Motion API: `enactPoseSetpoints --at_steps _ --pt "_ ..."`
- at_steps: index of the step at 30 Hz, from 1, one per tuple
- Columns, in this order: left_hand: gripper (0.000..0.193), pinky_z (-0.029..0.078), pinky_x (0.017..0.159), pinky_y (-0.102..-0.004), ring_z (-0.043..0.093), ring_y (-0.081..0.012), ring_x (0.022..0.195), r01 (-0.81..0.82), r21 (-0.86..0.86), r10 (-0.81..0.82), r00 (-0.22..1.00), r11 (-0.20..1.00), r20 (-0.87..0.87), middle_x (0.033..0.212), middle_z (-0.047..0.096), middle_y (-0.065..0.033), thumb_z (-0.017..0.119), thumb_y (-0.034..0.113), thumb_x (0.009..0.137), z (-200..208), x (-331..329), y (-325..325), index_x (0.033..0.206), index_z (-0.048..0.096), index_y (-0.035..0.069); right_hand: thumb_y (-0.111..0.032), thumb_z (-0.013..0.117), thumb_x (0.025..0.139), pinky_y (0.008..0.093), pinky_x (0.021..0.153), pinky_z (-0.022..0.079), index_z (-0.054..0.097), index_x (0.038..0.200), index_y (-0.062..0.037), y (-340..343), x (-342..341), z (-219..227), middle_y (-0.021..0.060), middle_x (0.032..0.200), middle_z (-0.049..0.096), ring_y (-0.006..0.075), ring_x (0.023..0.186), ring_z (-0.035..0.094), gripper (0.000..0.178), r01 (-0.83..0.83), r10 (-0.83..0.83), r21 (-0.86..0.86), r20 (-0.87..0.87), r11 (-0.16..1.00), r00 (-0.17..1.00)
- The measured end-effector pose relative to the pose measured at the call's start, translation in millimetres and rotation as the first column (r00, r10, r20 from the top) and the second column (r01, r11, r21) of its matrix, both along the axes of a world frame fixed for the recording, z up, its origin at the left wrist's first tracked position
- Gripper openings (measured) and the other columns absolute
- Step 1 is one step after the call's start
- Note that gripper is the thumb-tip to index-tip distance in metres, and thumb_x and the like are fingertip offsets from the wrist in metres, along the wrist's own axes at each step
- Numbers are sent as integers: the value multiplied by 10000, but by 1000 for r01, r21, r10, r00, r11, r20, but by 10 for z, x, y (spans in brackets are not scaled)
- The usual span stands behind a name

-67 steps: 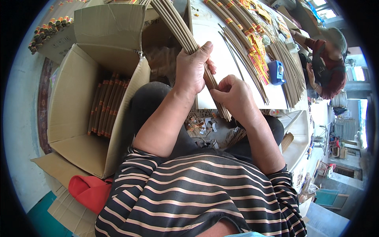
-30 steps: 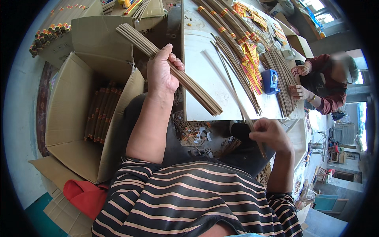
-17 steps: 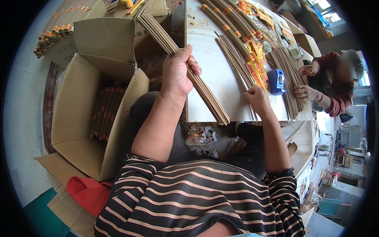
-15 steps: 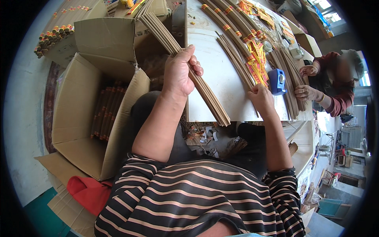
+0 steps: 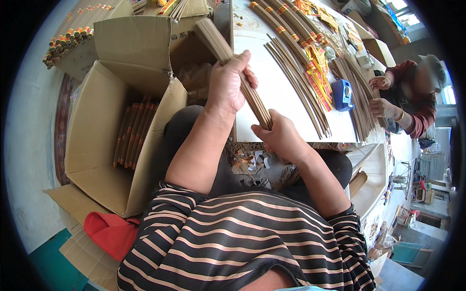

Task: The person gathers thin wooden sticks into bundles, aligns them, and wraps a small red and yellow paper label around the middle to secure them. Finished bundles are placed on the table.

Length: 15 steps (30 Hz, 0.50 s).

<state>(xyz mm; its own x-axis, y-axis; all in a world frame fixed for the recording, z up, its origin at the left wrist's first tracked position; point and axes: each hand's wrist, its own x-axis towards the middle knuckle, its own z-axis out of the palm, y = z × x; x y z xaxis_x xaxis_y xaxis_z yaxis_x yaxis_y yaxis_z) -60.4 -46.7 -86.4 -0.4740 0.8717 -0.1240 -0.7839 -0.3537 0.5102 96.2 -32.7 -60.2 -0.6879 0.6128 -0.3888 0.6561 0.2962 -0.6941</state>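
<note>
A bundle of thin brown incense sticks [image 5: 217, 42] slants across in front of me, its far end slightly blurred. My left hand [image 5: 229, 81] is wrapped round its middle. Around the near end closes my right hand [image 5: 281, 136], thumb on top; the tips there are hidden in its grip. Loose incense sticks [image 5: 296, 82] lie on the white table [image 5: 259, 82], just beyond my right hand. To their right are red and yellow paper labels [image 5: 318, 72] and a blue tape dispenser [image 5: 342, 94].
An open cardboard box [image 5: 82, 136] on my left holds several labelled bundles [image 5: 136, 131]. Banded bundles [image 5: 276, 19] lie at the table's far side. Across the table, a person's hands [image 5: 385, 107] touch a pile of sticks [image 5: 357, 104]. Red cloth [image 5: 110, 234] lies beside me.
My right hand has left the loose sticks on the table and moved left onto the near end of the held bundle. My left hand has shifted slightly right with the bundle.
</note>
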Motion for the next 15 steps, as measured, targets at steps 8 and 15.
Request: enactPoseSetpoints --at_steps 8,15 --pt "312 358 436 -239 425 -91 448 157 102 -165 984 982 69 528 435 34 621 262 857 65 -71 -96 623 453 143 -194 623 839 251 402 378 466 812 -25 -100 86 67 0 563 490 102 446 474 232 -25 -127 -630 -194 776 973" --pt "297 355 431 -233 432 -93 444 196 226 -208 977 954 34 528 445 24 610 244 863 84 -79 -107 627 473 126 -180 631 829 250 442 438 478 821 -21 -140 62 15 16 579 528 108 475 527 221 33 -98 -392 -147 919 984"
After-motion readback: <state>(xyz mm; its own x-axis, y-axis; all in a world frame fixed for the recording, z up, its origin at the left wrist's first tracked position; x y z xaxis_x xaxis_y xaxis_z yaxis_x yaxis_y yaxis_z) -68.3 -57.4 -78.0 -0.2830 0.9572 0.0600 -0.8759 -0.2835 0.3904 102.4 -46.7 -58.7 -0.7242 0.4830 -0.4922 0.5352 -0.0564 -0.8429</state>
